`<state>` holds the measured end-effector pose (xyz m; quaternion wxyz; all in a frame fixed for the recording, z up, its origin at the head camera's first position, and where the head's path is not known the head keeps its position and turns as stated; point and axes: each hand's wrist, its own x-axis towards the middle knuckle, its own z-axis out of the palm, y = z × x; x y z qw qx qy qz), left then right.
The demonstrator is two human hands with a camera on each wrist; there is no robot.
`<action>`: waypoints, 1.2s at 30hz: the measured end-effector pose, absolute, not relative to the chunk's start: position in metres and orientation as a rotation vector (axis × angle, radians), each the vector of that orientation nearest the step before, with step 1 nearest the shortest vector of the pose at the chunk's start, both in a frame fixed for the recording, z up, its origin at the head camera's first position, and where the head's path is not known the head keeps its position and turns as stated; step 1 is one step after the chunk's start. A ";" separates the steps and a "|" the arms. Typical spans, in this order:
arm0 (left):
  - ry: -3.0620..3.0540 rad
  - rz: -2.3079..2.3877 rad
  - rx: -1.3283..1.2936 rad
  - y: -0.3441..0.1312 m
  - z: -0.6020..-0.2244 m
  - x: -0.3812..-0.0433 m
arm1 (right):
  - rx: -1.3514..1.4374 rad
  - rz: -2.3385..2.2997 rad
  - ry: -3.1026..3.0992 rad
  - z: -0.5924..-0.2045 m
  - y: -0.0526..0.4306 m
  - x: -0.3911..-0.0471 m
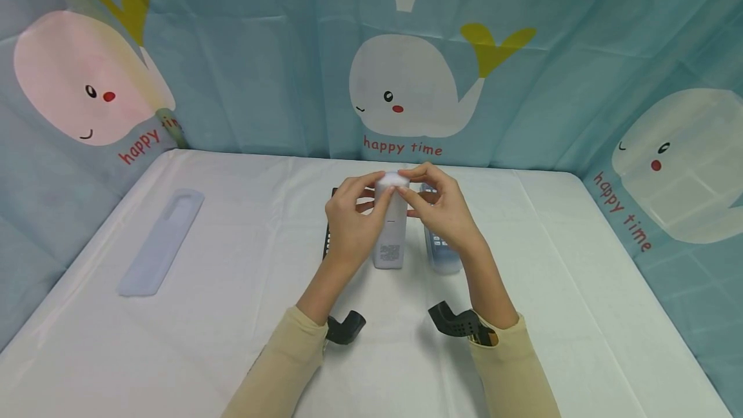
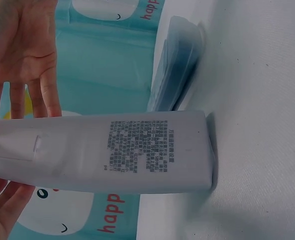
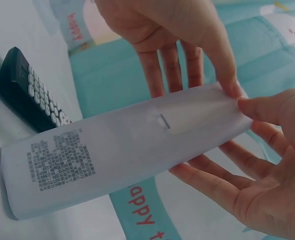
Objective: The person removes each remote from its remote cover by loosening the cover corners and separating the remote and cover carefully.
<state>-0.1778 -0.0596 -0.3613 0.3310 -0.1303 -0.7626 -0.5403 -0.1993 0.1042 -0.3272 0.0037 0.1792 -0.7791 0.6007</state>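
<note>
A white remote control (image 1: 391, 231) stands nearly upright in front of me, its lower end at the table. Its back faces me and carries a printed block of text (image 2: 140, 147). My left hand (image 1: 354, 218) pinches the upper end from the left, while my right hand (image 1: 444, 208) pinches the same end from the right. Both thumbtips meet near the top in the right wrist view. Fingers spread behind the remote on either side. The remote's button side is turned away from the cameras.
Behind my left hand lies a black remote (image 3: 32, 92) with pale buttons. To the right lies a blue-grey remote in a translucent cover (image 1: 444, 253). A long translucent sleeve (image 1: 162, 244) lies far left on the white tablecloth (image 1: 232, 340). A whale-print curtain (image 1: 261, 82) hangs behind.
</note>
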 end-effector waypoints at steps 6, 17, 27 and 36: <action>-1.997 -1.376 -0.351 -0.060 -0.360 -0.176 | 0.562 1.882 -2.436 -0.326 0.104 -0.198; -1.939 -1.363 -0.343 -0.077 -0.352 -0.180 | 0.651 1.881 -2.450 -0.325 0.102 -0.196; -2.062 -1.497 -0.448 -0.077 -0.353 -0.179 | 0.582 1.945 -2.442 -0.327 0.110 -0.199; -2.042 -1.489 -0.400 -0.067 -0.360 -0.178 | 0.556 1.959 -2.434 -0.327 0.108 -0.198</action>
